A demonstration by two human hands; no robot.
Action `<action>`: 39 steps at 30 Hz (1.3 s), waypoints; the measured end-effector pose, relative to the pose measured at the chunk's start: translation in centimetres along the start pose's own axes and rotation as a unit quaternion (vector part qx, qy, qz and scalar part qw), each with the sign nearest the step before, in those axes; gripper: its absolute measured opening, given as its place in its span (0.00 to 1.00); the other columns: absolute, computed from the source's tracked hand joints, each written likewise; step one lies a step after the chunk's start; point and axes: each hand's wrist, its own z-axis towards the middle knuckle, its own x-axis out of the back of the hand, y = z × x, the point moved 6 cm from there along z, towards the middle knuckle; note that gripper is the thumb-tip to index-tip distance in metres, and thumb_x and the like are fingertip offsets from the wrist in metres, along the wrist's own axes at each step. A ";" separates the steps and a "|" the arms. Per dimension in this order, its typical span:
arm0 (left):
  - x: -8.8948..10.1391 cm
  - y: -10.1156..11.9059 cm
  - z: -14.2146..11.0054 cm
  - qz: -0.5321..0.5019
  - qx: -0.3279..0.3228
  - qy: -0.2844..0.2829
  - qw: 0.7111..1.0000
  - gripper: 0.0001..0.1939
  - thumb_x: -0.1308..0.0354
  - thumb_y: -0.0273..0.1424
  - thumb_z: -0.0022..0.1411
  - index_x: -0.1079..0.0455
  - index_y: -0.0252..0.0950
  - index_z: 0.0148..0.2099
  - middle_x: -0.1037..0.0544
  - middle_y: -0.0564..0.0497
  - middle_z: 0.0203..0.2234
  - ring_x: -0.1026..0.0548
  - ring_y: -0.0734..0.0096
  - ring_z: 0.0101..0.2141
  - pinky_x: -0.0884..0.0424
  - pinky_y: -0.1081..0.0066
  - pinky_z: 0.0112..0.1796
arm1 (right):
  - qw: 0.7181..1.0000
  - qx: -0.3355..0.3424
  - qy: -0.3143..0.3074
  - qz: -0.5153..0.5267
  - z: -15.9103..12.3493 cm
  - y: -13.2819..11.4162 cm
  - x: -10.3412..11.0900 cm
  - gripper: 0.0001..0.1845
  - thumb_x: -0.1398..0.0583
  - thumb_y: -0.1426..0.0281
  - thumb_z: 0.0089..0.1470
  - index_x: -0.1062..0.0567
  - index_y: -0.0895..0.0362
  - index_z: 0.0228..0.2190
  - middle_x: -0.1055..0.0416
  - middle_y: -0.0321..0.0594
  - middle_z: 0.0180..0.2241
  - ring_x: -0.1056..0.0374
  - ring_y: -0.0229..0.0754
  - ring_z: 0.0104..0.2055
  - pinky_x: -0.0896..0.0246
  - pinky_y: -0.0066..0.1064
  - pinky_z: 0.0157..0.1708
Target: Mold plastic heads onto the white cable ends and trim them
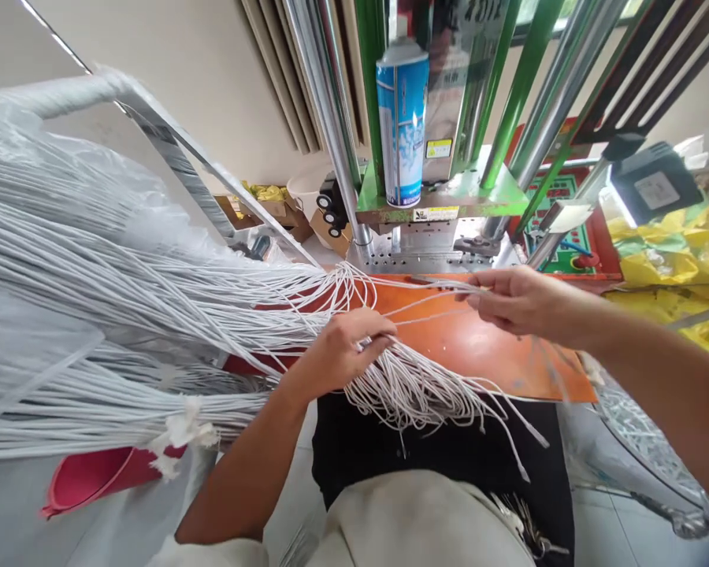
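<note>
A thick bundle of thin white cables [171, 276] runs in from the left onto an orange board [466, 346] in front of me. My left hand [354, 346] has its fingers closed around part of the bundle. Beyond those fingers the loose cable ends [425, 386] hang over the board's near edge towards my lap. Off to the right, my right hand [502, 299] pinches a few cable strands drawn out from the rest. Those strands stretch across the board between the two hands. The exact number in the right fingers is hidden.
Behind the board stands a green-framed press [443, 201] with steel posts. A blue spray can [402, 126] is on its plate. At right are a red control panel [603, 252] and yellow bags [662, 260]. A pink bucket [94, 476] sits at lower left.
</note>
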 end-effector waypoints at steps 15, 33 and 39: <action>-2.3 3.8 0.4 -0.038 -0.009 -0.287 0.957 0.10 0.31 0.33 0.67 0.21 0.40 0.50 0.16 0.49 0.41 0.18 0.65 0.40 0.24 0.69 0.44 | 0.990 -0.100 -0.084 -0.060 -6.5 4.8 2.3 0.27 0.38 0.45 0.63 0.25 0.55 0.29 0.31 0.36 0.22 0.43 0.31 0.17 0.51 0.25 0.14; -17.7 -1.0 -2.4 -0.480 0.401 -0.320 0.712 0.32 0.35 0.62 0.57 0.28 0.35 0.38 0.27 0.55 0.18 0.33 0.77 0.12 0.36 0.77 0.14 | 0.960 0.058 -0.054 -0.267 -7.4 7.7 -3.6 0.14 0.46 0.67 0.69 0.25 0.54 0.34 0.25 0.37 0.29 0.33 0.39 0.29 0.46 0.30 0.29; -15.9 -2.4 1.3 -0.526 0.441 -0.180 0.705 0.27 0.31 0.54 0.59 0.29 0.33 0.39 0.24 0.52 0.23 0.30 0.78 0.16 0.32 0.77 0.16 | 0.976 0.069 0.001 -0.207 -4.1 7.7 2.2 0.15 0.44 0.63 0.68 0.19 0.52 0.34 0.20 0.36 0.33 0.28 0.43 0.36 0.37 0.33 0.38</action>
